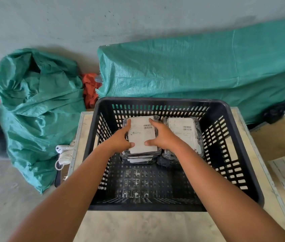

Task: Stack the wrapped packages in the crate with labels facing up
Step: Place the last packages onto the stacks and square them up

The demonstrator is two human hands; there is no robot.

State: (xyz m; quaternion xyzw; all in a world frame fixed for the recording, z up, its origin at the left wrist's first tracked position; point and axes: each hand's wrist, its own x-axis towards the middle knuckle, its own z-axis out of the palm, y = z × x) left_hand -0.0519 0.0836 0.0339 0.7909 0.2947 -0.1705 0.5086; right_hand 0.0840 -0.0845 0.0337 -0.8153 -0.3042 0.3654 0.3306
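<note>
Both hands are clasped on the top package [142, 135] of a stack at the far left of the crate [243, 154]: the left hand [119, 138] is pressed on its left edge, the right hand [162, 137] on its right edge, thumbs laid on the near part of the white label. The label is turned up, barcode showing. At least one more wrapped package is seen under it, though the count is hard to judge. A second package [183, 135] is set just beside it on the right, label up as well. The near half of the crate floor is left bare. The crate is placed on a pale table [138, 226]. Green sacks [38, 105] are piled behind, against the wall.
</note>
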